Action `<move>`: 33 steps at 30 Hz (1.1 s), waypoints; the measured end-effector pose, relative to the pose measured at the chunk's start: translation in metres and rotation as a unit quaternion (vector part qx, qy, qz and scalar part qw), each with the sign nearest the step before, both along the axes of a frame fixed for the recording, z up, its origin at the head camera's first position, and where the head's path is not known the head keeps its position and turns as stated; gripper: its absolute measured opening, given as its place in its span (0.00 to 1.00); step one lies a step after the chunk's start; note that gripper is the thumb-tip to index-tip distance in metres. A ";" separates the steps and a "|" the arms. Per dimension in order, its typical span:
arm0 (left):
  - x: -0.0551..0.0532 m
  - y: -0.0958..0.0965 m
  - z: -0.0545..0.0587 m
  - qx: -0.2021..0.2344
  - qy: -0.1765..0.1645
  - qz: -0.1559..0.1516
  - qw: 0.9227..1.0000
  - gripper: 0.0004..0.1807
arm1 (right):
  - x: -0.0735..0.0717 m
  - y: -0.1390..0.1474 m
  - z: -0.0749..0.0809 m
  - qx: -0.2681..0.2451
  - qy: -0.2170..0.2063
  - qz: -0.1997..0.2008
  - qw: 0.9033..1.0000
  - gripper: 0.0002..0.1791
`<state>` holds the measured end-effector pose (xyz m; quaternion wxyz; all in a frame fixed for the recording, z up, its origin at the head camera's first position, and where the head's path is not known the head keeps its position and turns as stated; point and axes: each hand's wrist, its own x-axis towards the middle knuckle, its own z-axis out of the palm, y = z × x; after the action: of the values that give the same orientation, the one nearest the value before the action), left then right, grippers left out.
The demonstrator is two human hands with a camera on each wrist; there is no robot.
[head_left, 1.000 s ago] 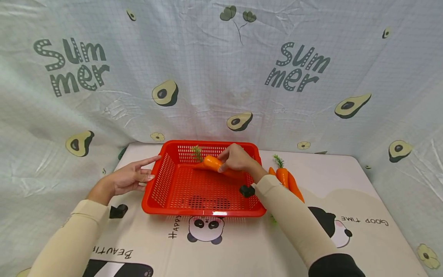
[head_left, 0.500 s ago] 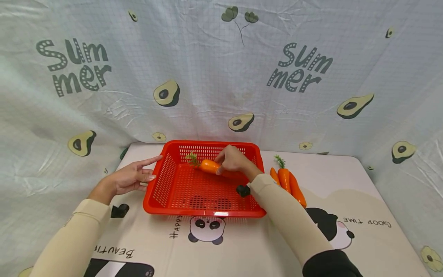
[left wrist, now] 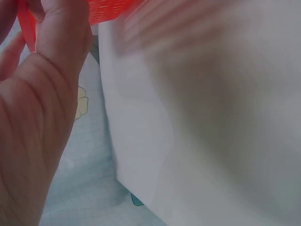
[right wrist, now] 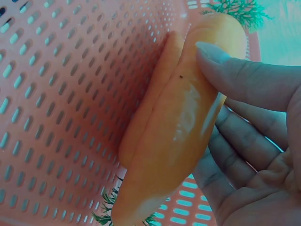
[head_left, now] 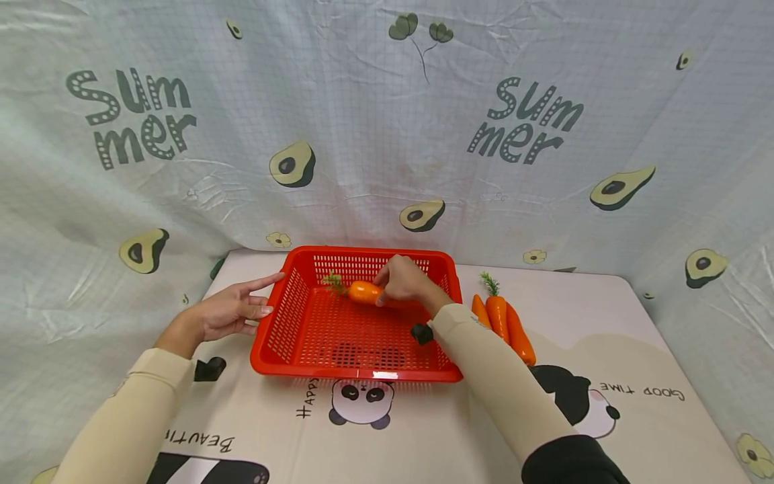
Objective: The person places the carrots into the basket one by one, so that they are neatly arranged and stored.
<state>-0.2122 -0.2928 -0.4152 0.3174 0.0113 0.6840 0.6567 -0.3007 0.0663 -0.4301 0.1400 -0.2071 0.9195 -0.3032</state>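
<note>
The right hand [head_left: 404, 279] grips one carrot [right wrist: 174, 127] between thumb and fingers, inside the red basket [head_left: 302, 372]. The thumb and fingers stand apart by the width of the carrot body. The thumb presses on the carrot just short of its thick end; the narrow end extends past the grip on the other side. Green leaves [right wrist: 237, 13] show just beyond the thick end. A second carrot [right wrist: 135, 134] lies beside the held one, on the side away from the palm, and leafy sprigs [right wrist: 106, 209] show near its thicker end. The basket walls surround the grip, the far wall being near the hand. To the left of the grip, across the basket, the left hand [head_left: 226, 312] rests at the side rim; its index finger is extended, and the rim passes between its digits. To the right of the grip, outside the basket, three loose carrots [head_left: 498, 316] lie together on the printed table [head_left: 411, 430], partly behind the right sleeve [head_left: 502, 376]. An avocado-print cloth [head_left: 363, 101] hangs beyond the grip.
</note>
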 end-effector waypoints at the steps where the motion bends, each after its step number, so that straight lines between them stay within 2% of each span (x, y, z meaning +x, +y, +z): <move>1: 0.000 0.000 0.000 0.000 0.000 0.000 1.000 0.49 | 0.000 0.000 0.000 0.001 0.000 0.001 1.000 0.20; 9: 0.000 -0.001 0.000 0.001 0.002 -0.003 1.000 0.48 | -0.003 -0.004 -0.004 0.006 -0.012 0.009 1.000 0.19; 17: 0.000 0.000 0.001 -0.002 0.004 -0.004 1.000 0.48 | -0.004 -0.008 -0.010 0.027 0.003 0.018 0.999 0.19; 26: 0.001 0.001 0.003 -0.008 0.001 0.001 1.000 0.49 | 0.000 -0.008 -0.008 0.047 0.028 0.022 0.998 0.16; 33: 0.001 0.001 0.002 -0.014 0.006 -0.001 1.000 0.49 | 0.002 -0.008 -0.009 0.054 0.037 0.031 0.997 0.11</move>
<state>-0.2116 -0.2922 -0.4133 0.3138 0.0115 0.6952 0.6466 -0.2991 0.0586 -0.4389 0.1267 -0.2390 0.9321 -0.2408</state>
